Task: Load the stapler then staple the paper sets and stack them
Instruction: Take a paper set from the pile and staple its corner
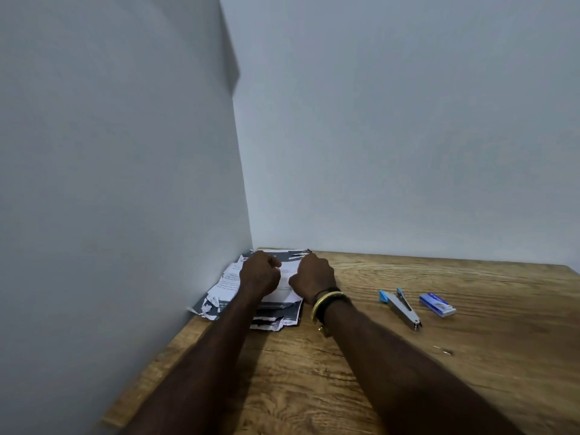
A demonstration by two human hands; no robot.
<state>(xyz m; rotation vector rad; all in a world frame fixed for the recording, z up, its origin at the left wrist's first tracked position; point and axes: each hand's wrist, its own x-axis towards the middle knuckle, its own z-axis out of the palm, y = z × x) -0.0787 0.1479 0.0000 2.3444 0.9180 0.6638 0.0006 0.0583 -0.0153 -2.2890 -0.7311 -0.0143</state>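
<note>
A ragged pile of printed paper sets (227, 285) lies in the table's far left corner against the wall. Both my hands rest on top of it: my left hand (260, 273) and my right hand (314, 275) have their fingers curled onto the top white sheet (284, 288). Whether they pinch the sheet cannot be told. To the right, a silver stapler with blue ends (400, 306) lies hinged open on the wood. A blue and white staple box (437, 304) sits just right of it. Neither hand is near the stapler.
The wooden table (361, 372) meets grey walls at the back and on the left. A small loose strip of staples (445, 350) lies on the wood in front of the staple box. Bracelets circle my right wrist (326, 304).
</note>
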